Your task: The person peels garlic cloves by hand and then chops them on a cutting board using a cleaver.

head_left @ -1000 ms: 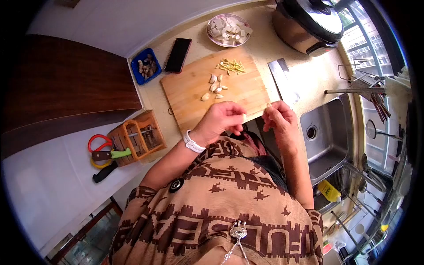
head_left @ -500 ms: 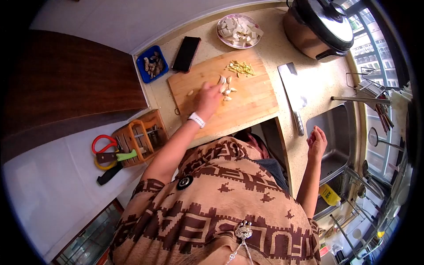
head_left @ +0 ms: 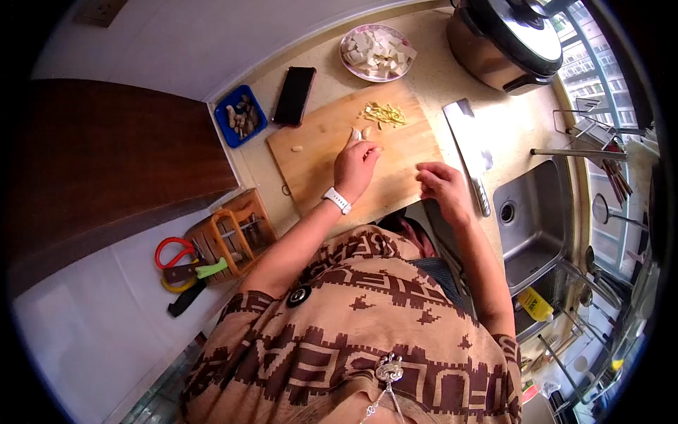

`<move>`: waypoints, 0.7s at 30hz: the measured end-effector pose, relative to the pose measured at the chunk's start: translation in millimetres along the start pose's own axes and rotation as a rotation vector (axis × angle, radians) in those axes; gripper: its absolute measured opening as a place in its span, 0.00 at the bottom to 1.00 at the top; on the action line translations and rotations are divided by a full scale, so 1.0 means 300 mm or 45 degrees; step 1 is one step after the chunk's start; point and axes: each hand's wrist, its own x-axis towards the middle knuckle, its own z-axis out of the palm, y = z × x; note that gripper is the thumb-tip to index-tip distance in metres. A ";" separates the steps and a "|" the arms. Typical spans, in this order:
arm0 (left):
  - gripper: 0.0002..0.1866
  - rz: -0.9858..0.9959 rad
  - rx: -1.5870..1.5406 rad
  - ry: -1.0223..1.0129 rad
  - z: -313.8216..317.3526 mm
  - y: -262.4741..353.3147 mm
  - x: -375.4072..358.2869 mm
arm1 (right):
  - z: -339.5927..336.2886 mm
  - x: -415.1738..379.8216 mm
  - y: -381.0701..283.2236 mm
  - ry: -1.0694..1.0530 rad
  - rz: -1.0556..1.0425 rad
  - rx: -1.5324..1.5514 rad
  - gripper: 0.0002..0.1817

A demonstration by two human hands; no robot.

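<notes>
My left hand [head_left: 355,168], with a white watch at the wrist, is over the middle of the wooden cutting board [head_left: 318,155]. Its fingers are bent together around the garlic cloves; what they hold is too small to make out. A few pale cloves [head_left: 366,132] show just beyond the fingertips, and a single clove [head_left: 296,149] lies apart on the left of the board. Thin yellow-green strips [head_left: 383,114] are heaped near the board's far edge. My right hand [head_left: 446,191] hovers at the board's right edge, fingers curled, their tips partly hidden.
A cleaver [head_left: 467,152] lies right of the board, beside the sink [head_left: 533,212]. Beyond the board are a phone [head_left: 294,96], a blue tray [head_left: 241,116], a plate of white cubes [head_left: 378,53] and a cooker [head_left: 501,46]. A knife holder [head_left: 229,237] stands at left.
My right hand has moved from beside the sink up and left to the board's edge. My left hand has shifted slightly right and now covers part of the garlic.
</notes>
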 end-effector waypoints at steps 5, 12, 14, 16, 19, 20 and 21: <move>0.07 -0.373 -0.261 -0.101 0.050 -0.146 0.005 | 0.132 0.160 0.074 -0.115 -0.002 -0.122 0.16; 0.06 -0.817 -0.991 -0.167 -0.033 -0.037 0.003 | 0.196 0.229 0.113 -0.220 -0.043 -0.206 0.12; 0.06 -0.838 -1.018 -0.143 -0.045 -0.046 0.006 | 0.200 0.243 0.123 -0.266 -0.037 -0.218 0.11; 0.05 -0.898 -1.052 -0.096 -0.037 -0.036 0.004 | 0.183 0.253 0.127 -0.349 -0.025 -0.137 0.11; 0.08 -0.869 -0.742 -0.061 -0.037 -0.038 -0.006 | 0.180 0.249 0.104 -0.379 0.000 -0.106 0.10; 0.13 -0.828 -0.564 -0.008 -0.027 -0.039 -0.015 | 0.179 0.249 0.111 -0.391 0.002 -0.103 0.10; 0.13 -0.824 -0.558 -0.001 -0.022 -0.055 -0.025 | 0.170 0.256 0.109 -0.424 0.011 -0.070 0.10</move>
